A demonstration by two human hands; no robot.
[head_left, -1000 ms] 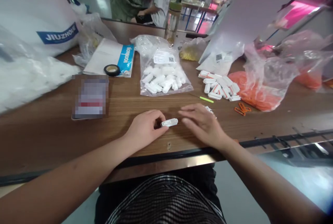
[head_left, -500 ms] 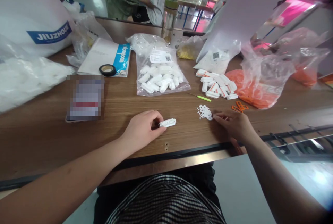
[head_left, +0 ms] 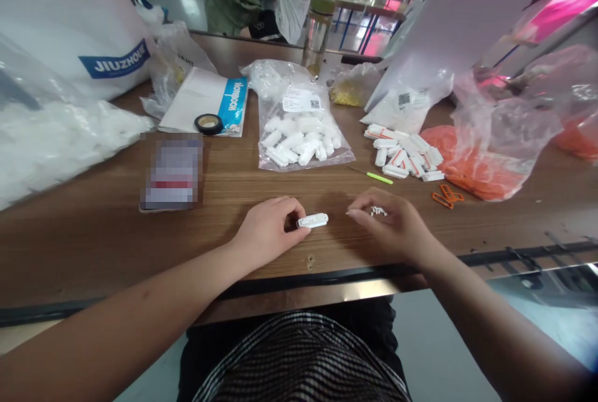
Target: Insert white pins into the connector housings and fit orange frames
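Observation:
My left hand (head_left: 268,224) is closed on the end of a white connector housing (head_left: 314,220), a small block with rows of tiny holes on its upper face. Thumb and fingers pinch it just above the table. To its right, my right hand (head_left: 390,227) has its thumb and forefinger pressed together, and a tiny pale tip that looks like a small white peg shows between them. Behind that hand lies a pile of small white pegs (head_left: 379,210), mostly hidden by the fingers. A green-handled pick (head_left: 379,178) rests beyond the pile.
White housings with orange strips (head_left: 406,156) lie heaped beside a bag of orange parts (head_left: 490,168); loose orange pieces (head_left: 443,197) are nearby. Behind stand a bag of white housings (head_left: 301,140), a notebook (head_left: 187,100) with black tape (head_left: 208,124), and a bottle (head_left: 317,34). A blurred-out object (head_left: 172,171) lies left.
My right hand has moved left from the pegs towards the connector housing, fingers pinched, and now covers much of the pile. My left hand keeps its hold. The whole view has shifted slightly.

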